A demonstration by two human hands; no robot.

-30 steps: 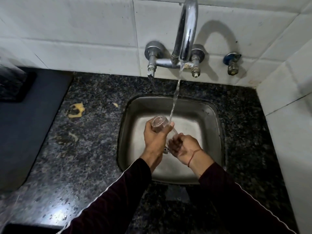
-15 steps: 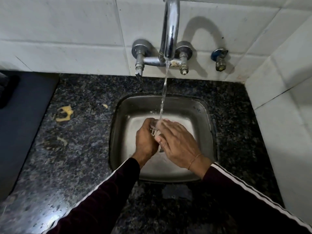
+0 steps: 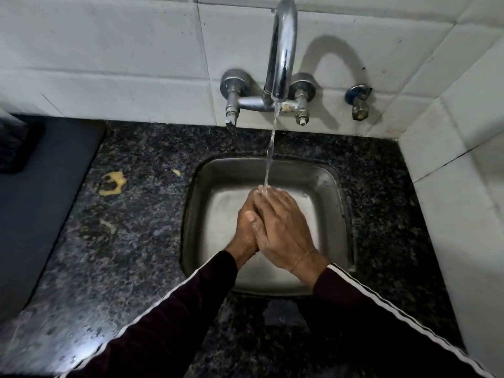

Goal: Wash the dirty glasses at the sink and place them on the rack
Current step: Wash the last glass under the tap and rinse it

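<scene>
Both my hands are over the steel sink (image 3: 331, 192), under the water stream (image 3: 270, 152) from the chrome tap (image 3: 282, 50). My left hand (image 3: 244, 231) wraps the small clear glass from the left, thumb up. My right hand (image 3: 285, 231) lies flat over it with straight fingers, covering it from the right. The glass is almost wholly hidden between the two hands; only a wet glint shows at the fingertips (image 3: 261, 190) where the water lands. No rack is in view.
Speckled black granite counter (image 3: 131, 255) surrounds the sink, with a yellow stain (image 3: 113, 182) at left. A dark mat (image 3: 41, 208) lies at the far left. White tiled walls stand behind and to the right, with a small valve (image 3: 358, 102) beside the tap.
A second ago my left hand held the glass visibly under the stream, the right hand below it. The right hand has since come over the glass and now covers it.
</scene>
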